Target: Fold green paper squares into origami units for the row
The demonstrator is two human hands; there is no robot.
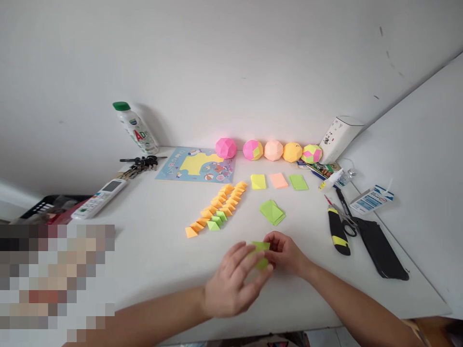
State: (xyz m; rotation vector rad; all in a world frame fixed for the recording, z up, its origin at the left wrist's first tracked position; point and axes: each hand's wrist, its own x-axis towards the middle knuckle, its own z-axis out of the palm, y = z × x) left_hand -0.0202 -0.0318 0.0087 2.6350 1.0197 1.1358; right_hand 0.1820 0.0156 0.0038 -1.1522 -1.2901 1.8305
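Pinching green paper (262, 246) at lower centre in right hand (284, 253); holding left hand (235, 279) open across it, below loose green sheets (272, 212) near mid-frame.

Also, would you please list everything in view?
Held sheet: one, green, front
Loose sheets: several, green, centre
Paper squares: three, yellow, peach, green, back centre
Folded papers: many, orange, some green, centre
Faceted balls: five, pink, peach, orange, mixed, by wall
Picture card: one, blue, back left
Bottle: one, white, back left
Keys: bunch, dark, near bottle
Remote: one, white, left
Basket: one, black, far left
Container: one, white, back right
Printed items: several, multicoloured, near container
Squeeze bottle: one, white, right
Glass jar: one, clear, right
Carton: one, blue-white, right
Tool: one, black-yellow, right
Scissors: one, black-handled, right
Marker, pouch: one each, black, right
Desk: one, white, beneath
Left hand: one, bare, front
Right hand: one, bare, front
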